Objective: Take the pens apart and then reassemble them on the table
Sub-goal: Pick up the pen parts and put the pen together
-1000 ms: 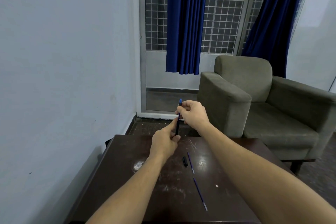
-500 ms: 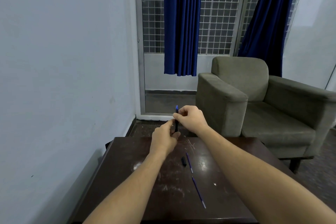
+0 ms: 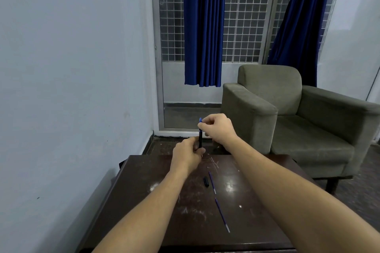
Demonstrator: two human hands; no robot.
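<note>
The left hand grips the pen barrel upright while the right hand pinches its blue end, disassembly apparently under way; pulling apart likely follows.

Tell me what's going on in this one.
A person holds a dark pen upright over the far edge of the wooden table. The left hand grips its lower barrel while the right hand pinches its blue top end. On the table lie a far refill, a near refill and a small black pen piece. Whether this pen is being taken apart or reassembled is unclear.
</note>
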